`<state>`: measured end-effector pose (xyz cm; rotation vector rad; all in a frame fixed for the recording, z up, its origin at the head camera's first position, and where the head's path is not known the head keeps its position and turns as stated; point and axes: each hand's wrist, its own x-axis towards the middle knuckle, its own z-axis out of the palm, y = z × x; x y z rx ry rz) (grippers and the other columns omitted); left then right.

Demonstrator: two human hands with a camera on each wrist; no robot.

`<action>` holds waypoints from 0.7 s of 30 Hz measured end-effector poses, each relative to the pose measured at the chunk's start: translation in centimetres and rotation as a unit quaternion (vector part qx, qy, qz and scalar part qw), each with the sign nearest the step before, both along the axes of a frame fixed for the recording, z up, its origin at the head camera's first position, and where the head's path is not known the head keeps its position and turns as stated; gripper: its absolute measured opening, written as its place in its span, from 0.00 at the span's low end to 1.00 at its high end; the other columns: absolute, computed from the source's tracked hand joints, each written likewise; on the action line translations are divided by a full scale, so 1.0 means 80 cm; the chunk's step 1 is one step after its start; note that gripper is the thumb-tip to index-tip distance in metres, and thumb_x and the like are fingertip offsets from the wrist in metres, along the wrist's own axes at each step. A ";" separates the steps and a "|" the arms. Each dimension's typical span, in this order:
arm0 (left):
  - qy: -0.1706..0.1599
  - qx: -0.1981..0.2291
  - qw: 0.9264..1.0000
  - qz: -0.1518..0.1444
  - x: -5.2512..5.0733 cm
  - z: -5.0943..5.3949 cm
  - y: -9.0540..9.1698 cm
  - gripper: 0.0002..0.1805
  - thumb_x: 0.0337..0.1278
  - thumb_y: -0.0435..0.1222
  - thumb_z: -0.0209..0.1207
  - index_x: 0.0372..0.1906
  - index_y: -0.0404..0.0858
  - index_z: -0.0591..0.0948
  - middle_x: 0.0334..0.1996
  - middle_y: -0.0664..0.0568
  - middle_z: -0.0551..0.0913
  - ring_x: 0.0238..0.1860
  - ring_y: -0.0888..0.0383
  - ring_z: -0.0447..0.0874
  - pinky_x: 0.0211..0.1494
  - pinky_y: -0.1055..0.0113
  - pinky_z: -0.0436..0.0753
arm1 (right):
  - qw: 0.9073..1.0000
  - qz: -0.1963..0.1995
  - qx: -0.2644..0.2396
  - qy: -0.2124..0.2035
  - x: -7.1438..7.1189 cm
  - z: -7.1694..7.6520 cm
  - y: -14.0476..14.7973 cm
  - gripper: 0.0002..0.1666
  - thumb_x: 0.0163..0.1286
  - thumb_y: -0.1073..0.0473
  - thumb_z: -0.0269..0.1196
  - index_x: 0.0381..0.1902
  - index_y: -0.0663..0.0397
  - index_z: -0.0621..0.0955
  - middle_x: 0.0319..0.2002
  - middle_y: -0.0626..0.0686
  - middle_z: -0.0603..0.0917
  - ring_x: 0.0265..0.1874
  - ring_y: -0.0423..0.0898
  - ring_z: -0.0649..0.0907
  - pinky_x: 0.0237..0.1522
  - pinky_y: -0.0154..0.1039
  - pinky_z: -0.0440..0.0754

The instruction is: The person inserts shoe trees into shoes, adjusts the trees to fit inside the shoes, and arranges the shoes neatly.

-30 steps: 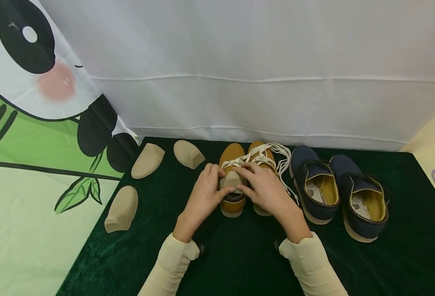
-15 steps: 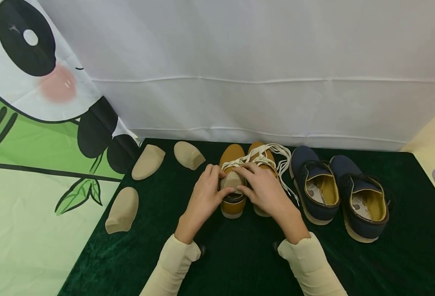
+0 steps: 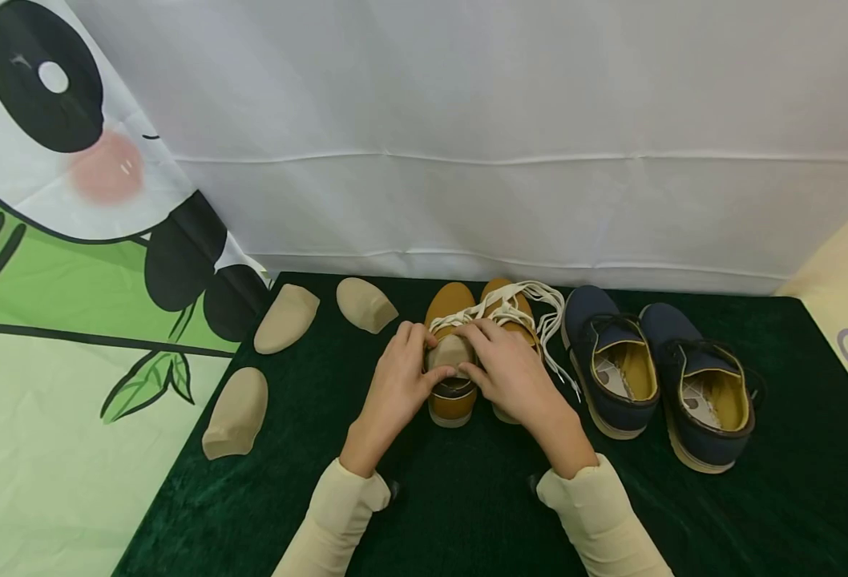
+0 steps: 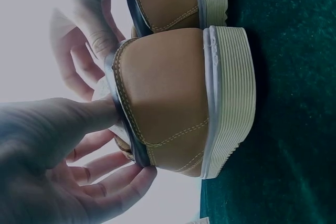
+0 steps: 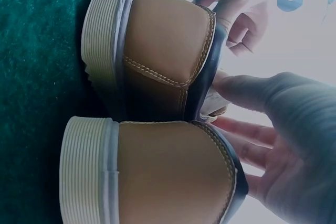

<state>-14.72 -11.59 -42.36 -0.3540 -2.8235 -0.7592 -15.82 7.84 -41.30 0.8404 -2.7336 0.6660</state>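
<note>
A beige, toe-shaped shoe insert (image 3: 450,353) sits in the opening of the left tan shoe (image 3: 452,407). My left hand (image 3: 399,370) and right hand (image 3: 516,370) hold it from either side, thumbs at its near edge and fingers towards the laces. In the left wrist view my left hand (image 4: 68,153) has its thumb over the dark collar and its fingers along the shoe's side. The right wrist view shows my right hand (image 5: 283,129) likewise, its fingers between the two shoes. Partly under my right hand stands the other tan shoe (image 3: 498,292).
Loose white laces (image 3: 555,316) trail right from the tan shoes. Two navy shoes (image 3: 624,365) stand further right. To the left, three more beige inserts (image 3: 236,413) lie on the dark green cloth (image 3: 460,513). A white curtain (image 3: 467,144) hangs behind.
Both hands stay at the insert, with hardly any movement. The whole head view shifts very slightly.
</note>
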 end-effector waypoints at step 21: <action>0.032 -0.001 0.999 0.003 -0.006 -0.011 0.002 0.26 0.49 0.44 0.79 0.46 0.41 0.76 0.39 0.50 0.73 0.36 0.56 0.73 0.40 0.64 0.76 | 1.000 -0.023 0.017 0.001 -0.003 -0.009 -0.003 0.30 0.69 0.54 0.73 0.66 0.51 0.77 0.61 0.56 0.82 0.53 0.57 0.85 0.59 0.57 0.82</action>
